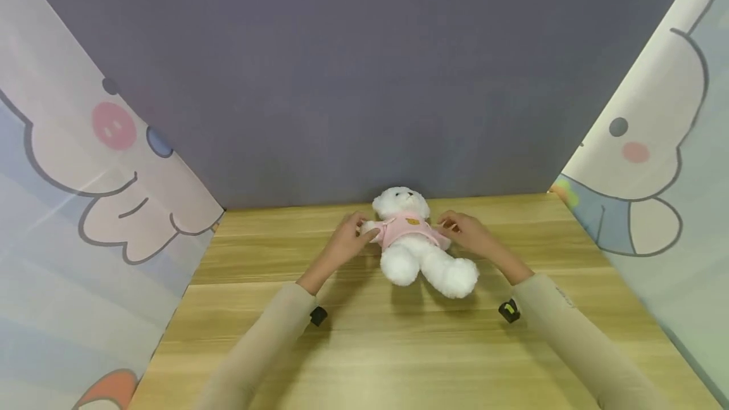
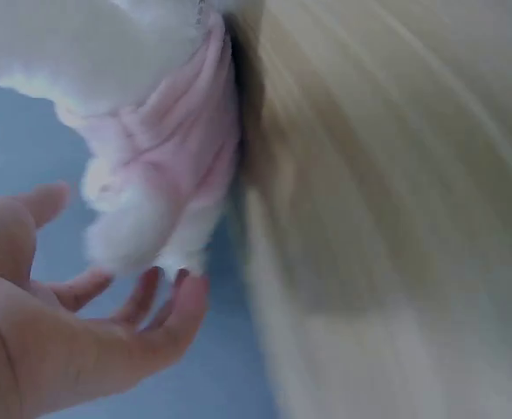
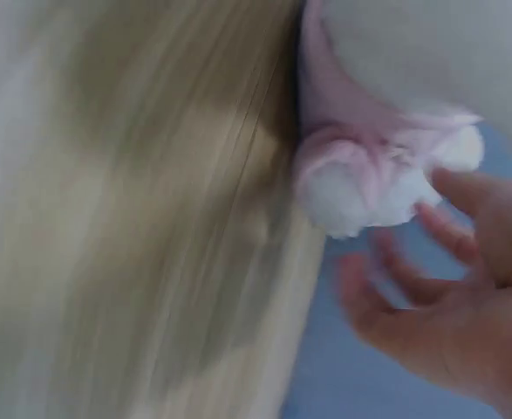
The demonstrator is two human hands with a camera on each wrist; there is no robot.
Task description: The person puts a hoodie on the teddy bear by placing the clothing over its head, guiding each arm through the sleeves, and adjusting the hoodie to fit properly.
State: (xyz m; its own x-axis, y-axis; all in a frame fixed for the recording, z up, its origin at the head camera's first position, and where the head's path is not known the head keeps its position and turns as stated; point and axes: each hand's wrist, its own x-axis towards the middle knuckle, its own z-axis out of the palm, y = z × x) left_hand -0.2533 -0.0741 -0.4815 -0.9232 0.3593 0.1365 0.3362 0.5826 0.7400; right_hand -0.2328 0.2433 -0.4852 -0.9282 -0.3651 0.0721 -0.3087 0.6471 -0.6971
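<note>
A white plush teddy bear (image 1: 401, 242) in a pink shirt (image 2: 173, 131) lies on its back on the wooden table (image 1: 364, 340), head toward the dark panel. My left hand (image 1: 346, 240) is at the bear's arm on the left side, thumb apart from the loosely bent fingers. In the left wrist view the fingertips (image 2: 190, 301) come up to the end of that white paw, and contact is hard to tell. On the other side, my right hand (image 1: 471, 234) is beside the bear's other arm. Its fingers are spread and slightly bent in the blurred right wrist view, with the thumb close to the bear.
Behind the table stands a dark grey panel (image 1: 364, 81). Pale side panels with cartoon animals, one at the left (image 1: 68, 144) and one at the right (image 1: 649, 144), flank it. A small black device (image 1: 509, 310) sits at the right wrist, another (image 1: 318, 316) at the left.
</note>
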